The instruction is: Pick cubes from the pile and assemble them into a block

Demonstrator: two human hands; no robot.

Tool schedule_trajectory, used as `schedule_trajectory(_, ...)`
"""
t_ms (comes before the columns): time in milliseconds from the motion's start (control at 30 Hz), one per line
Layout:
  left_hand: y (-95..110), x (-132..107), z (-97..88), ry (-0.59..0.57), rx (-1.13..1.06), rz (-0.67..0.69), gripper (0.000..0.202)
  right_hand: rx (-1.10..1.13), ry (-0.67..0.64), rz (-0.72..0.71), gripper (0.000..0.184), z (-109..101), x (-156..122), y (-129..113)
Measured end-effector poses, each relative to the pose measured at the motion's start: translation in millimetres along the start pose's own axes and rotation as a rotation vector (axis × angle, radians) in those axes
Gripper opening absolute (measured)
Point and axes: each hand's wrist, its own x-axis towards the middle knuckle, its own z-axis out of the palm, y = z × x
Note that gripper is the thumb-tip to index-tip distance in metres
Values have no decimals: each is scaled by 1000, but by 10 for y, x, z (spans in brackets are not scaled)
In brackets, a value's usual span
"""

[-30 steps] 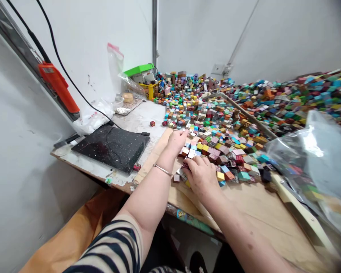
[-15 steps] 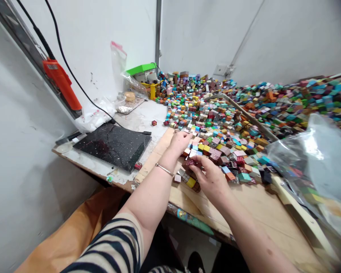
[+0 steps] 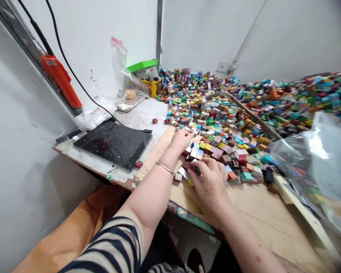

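A wide heap of small coloured cubes [image 3: 230, 113] covers the wooden board [image 3: 255, 212] and the table beyond it. My left hand [image 3: 181, 139] rests at the near left edge of the heap, fingers curled and touching cubes there. A thin bracelet is on that wrist. My right hand [image 3: 211, 181] lies over the nearest cubes, its fingers pinching a dark red patterned cube [image 3: 190, 167]. A yellow cube [image 3: 190, 182] and a few pale ones lie just under that hand.
A black stone slab [image 3: 113, 143] lies at the left, with a lone red cube [image 3: 155, 121] behind it. An orange tool [image 3: 61, 81] hangs on the wall. A clear plastic bag [image 3: 315, 163] sits at the right. A green-lidded box [image 3: 143, 70] stands at the back.
My right hand lifted from the cubes, picked up the dark red cube and has come back down onto the near pile. My left hand has barely moved.
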Motion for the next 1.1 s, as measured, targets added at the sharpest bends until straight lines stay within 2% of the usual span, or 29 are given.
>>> schedule_trajectory(367, 60, -29, -24, -28, 1, -18, 36, -89, 9, -58, 15, -54, -46, -46)
schedule_trajectory(567, 87, -22, -31, -35, 17, -45, 34, -40, -104, 1, 20, -46, -10, -74)
schedule_trajectory(700, 78, -14, -30, -26, 40, -42, 32, -63, -16, -14, 22, -71, -48, -55)
schedule_trajectory(800, 52, -9, -30, -16, 62, -35, 33, -33, 77, -5, 24, -166, -128, 11)
schedule_trajectory(933, 31, 1, -33, 2, 101, -31, 36, 62, 27, -61, 26, -272, -343, 144)
schedule_trajectory(1100, 133, -75, -96, 57, 180, -10, 39, 5, 2, -89, 49, -138, -653, 331)
